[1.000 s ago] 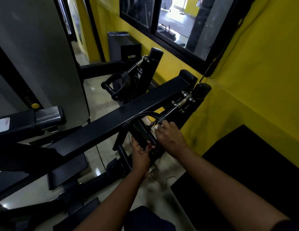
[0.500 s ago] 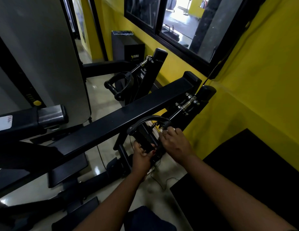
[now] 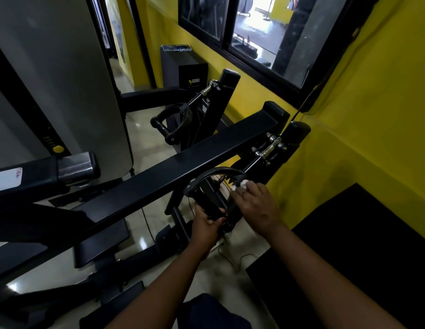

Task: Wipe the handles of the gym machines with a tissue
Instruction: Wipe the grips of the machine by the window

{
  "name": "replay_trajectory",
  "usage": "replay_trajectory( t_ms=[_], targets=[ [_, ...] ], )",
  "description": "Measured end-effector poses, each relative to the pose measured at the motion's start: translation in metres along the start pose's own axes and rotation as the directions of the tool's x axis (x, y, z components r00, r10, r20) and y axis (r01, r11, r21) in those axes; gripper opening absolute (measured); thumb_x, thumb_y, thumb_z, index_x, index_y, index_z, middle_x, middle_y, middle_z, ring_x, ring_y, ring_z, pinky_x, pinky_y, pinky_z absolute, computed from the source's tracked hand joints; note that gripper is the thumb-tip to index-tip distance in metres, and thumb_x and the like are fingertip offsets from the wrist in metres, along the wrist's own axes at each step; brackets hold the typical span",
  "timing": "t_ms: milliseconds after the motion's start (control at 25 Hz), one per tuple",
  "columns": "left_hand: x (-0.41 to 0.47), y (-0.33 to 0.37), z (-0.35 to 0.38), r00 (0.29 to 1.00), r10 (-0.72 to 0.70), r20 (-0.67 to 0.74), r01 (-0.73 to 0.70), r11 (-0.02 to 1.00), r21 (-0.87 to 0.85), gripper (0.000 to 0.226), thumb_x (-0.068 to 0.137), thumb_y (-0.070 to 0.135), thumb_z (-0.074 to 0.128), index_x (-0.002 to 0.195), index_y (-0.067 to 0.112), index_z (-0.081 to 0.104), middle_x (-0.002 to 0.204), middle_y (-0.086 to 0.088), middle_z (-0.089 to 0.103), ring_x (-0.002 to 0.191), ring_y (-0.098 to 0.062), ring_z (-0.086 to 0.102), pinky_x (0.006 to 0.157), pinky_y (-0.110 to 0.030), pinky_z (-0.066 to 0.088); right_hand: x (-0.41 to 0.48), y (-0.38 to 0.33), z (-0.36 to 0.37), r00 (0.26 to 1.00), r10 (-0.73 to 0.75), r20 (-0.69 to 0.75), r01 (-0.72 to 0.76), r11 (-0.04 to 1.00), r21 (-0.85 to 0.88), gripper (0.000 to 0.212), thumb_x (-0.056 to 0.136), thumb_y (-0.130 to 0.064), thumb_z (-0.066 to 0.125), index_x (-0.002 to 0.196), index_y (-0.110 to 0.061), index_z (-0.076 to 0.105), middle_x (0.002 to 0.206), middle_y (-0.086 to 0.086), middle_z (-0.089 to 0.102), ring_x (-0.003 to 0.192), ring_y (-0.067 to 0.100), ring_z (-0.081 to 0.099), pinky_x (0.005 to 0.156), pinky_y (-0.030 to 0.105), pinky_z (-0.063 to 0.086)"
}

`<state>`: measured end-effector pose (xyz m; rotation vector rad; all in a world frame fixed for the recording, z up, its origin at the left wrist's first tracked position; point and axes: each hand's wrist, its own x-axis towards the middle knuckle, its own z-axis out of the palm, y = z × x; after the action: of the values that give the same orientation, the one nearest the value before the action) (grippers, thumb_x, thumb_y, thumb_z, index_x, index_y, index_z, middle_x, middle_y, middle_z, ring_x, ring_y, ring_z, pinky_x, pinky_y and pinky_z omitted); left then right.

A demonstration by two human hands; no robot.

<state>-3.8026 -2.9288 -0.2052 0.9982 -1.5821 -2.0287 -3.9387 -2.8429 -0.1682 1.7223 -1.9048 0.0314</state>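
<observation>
At black D-handle (image 3: 215, 172), R hand (image 3: 256, 205) w/ white tissue (image 3: 241, 184), prob. crumpled

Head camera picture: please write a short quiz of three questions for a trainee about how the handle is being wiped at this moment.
1. True or false: the left hand grips the bar of the near handle.
2. Where is the tissue?
A) in the left hand
B) under the fingers of the right hand, at the curved frame of the near handle
C) nowhere in view
3. Fill in: the wall beside the machine is painted ____.

Key: 1 true; 2 B; 3 yellow.
</observation>
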Motion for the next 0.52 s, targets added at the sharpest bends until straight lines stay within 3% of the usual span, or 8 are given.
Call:
replay_trajectory(
  t_ms=[80, 160, 240, 400, 520],
  targets=[
    [-0.002, 0.005, -0.001, 1.0, -0.01, 0.019, 0.01, 1.0, 0.011, 0.063, 0.086, -0.011, 0.059, 0.124, 0.029, 0.029, 0.101, 0.007, 0.062, 0.089, 0.001, 0.063, 0.072, -0.019, 0.053, 0.015, 0.01, -0.009, 0.979, -0.169, -0.112, 0.168, 0.986, -0.021, 0.051, 0.105, -0.015, 0.023, 0.105, -0.001, 0.071, 0.101, 0.014, 0.071, 0.102, 0.03, 0.061, 0.084, 0.04, 0.048],
    [-0.003, 0.009, -0.002, 1.0, -0.019, 0.019, 0.018, 1.0, 0.009, 0.062, 0.086, -0.013, 0.057, 0.121, 0.029, 0.028, 0.1, 0.005, 0.062, 0.089, -0.001, 0.062, 0.078, -0.023, 0.053, 0.025, 0.013, -0.01, 0.965, -0.235, -0.117, 0.231, 0.972, -0.046, 0.068, 0.107, -0.02, 0.007, 0.106, 0.003, 0.071, 0.105, 0.017, 0.07, 0.103, 0.032, 0.065, 0.09, 0.04, 0.051],
    [-0.005, 0.012, -0.001, 1.0, -0.022, 0.019, 0.022, 1.0, 0.013, 0.063, 0.086, -0.015, 0.056, 0.119, 0.031, 0.027, 0.099, 0.004, 0.062, 0.09, -0.004, 0.061, 0.079, -0.024, 0.052, 0.025, 0.015, -0.005, 0.962, -0.256, -0.094, 0.254, 0.967, -0.038, 0.06, 0.106, -0.015, 0.013, 0.107, 0.004, 0.07, 0.106, 0.018, 0.07, 0.105, 0.033, 0.065, 0.095, 0.04, 0.049],
    [-0.007, 0.019, 0.001, 0.999, -0.041, 0.022, 0.042, 0.999, -0.025, 0.064, 0.086, -0.018, 0.054, 0.119, 0.03, 0.027, 0.093, 0.006, 0.058, 0.084, -0.003, 0.058, 0.072, -0.023, 0.051, 0.018, 0.037, -0.002, 0.921, -0.292, -0.257, 0.305, 0.952, 0.008, 0.031, 0.1, -0.004, 0.041, 0.106, 0.005, 0.07, 0.105, 0.018, 0.069, 0.108, 0.031, 0.056, 0.108, 0.038, 0.036],
    [-0.007, 0.019, 0.0, 0.997, -0.065, 0.033, 0.066, 0.997, -0.04, 0.063, 0.086, -0.016, 0.055, 0.121, 0.029, 0.028, 0.095, 0.007, 0.059, 0.086, -0.003, 0.059, 0.074, -0.026, 0.052, 0.015, 0.017, 0.008, 0.948, 0.007, -0.319, 0.049, 0.985, 0.166, 0.032, 0.102, -0.009, 0.042, 0.108, 0.005, 0.07, 0.108, 0.019, 0.068, 0.11, 0.03, 0.052, 0.101, 0.043, 0.047]
  ],
)
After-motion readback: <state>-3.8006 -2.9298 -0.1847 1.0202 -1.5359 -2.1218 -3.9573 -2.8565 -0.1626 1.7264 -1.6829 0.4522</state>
